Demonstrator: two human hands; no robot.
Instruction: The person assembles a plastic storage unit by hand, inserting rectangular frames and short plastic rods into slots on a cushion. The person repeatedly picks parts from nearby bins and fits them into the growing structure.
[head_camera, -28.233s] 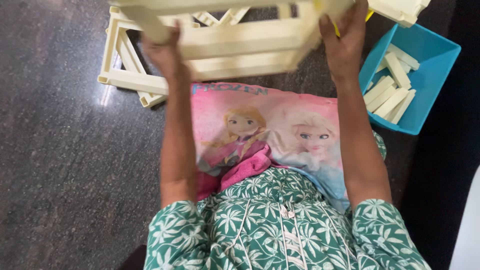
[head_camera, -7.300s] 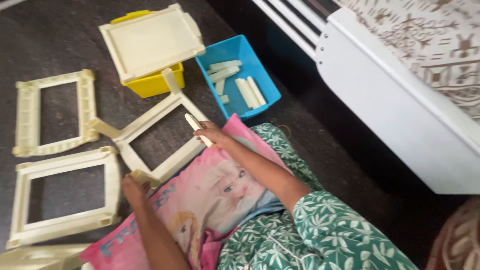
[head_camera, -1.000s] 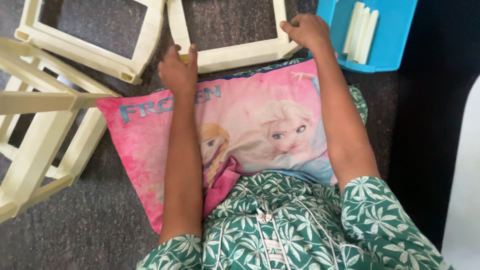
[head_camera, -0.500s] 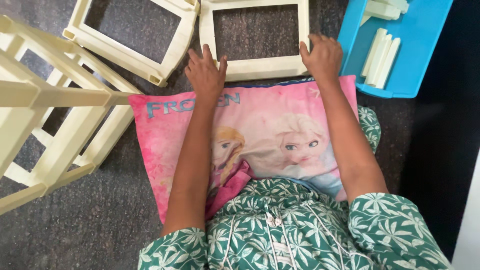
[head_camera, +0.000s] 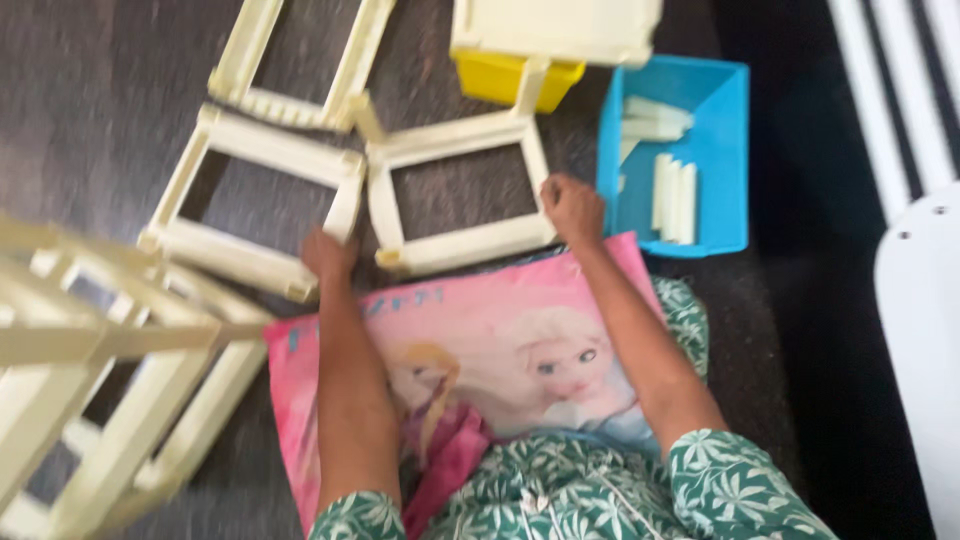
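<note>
Left hand (head_camera: 328, 255): fingers curled on the near-left corner of the cream frame (head_camera: 455, 200), apparently steadying it; the picture is blurred, so the exact grip cannot be told.
Right hand (head_camera: 572, 208): closed over the frame's near-right corner, so both hands brace it flat on the floor.
Frame: open rectangle lying just beyond the pink pillow (head_camera: 470, 350) on the person's lap.
Second frame (head_camera: 255, 215): left of the held frame, touching it.
Blue bin (head_camera: 720, 150): right of the frame, holding loose cream bars within reach.
Yellow bin (head_camera: 505, 78): beyond the frame, under a cream panel.
Rack (head_camera: 110, 400): assembled lattice, far left of the frame.
</note>
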